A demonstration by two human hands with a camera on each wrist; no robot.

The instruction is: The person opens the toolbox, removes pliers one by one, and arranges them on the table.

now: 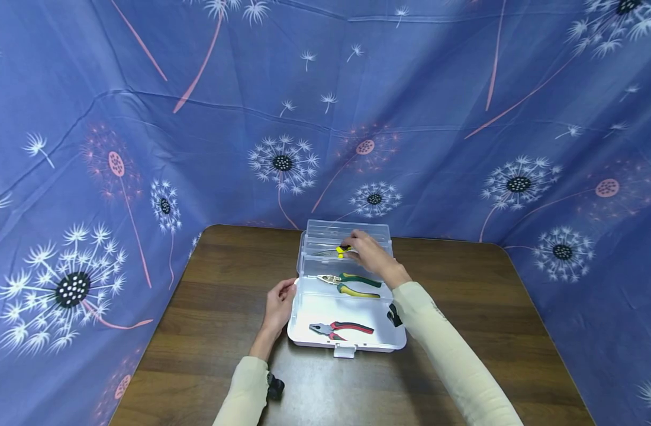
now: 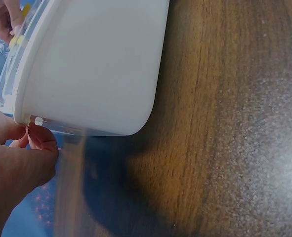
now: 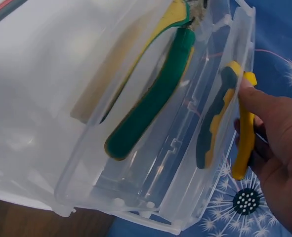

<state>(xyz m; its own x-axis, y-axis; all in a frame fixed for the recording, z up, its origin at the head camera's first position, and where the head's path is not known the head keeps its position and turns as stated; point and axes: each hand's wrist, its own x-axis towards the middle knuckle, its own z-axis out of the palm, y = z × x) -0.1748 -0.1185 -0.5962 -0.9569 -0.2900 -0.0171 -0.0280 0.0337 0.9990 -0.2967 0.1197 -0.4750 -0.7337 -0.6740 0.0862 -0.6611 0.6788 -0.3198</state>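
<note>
A white toolbox with clear stepped trays stands on the table. At its uppermost tray my right hand pinches long-nose pliers by a yellow and black handle; their other handle shows through the clear tray wall. The slim jaws point left along that tray. My left hand is at the box's left side, thumb and fingers pinching its rim near the corner. Combination pliers with green and yellow handles lie in the lower tray. Red-handled pliers lie in the white bottom.
A white latch juts from the box's front edge. The brown wooden table extends to both sides. Blue cloth with a dandelion print hangs behind and beside it. Black wrist straps sit on both sleeves.
</note>
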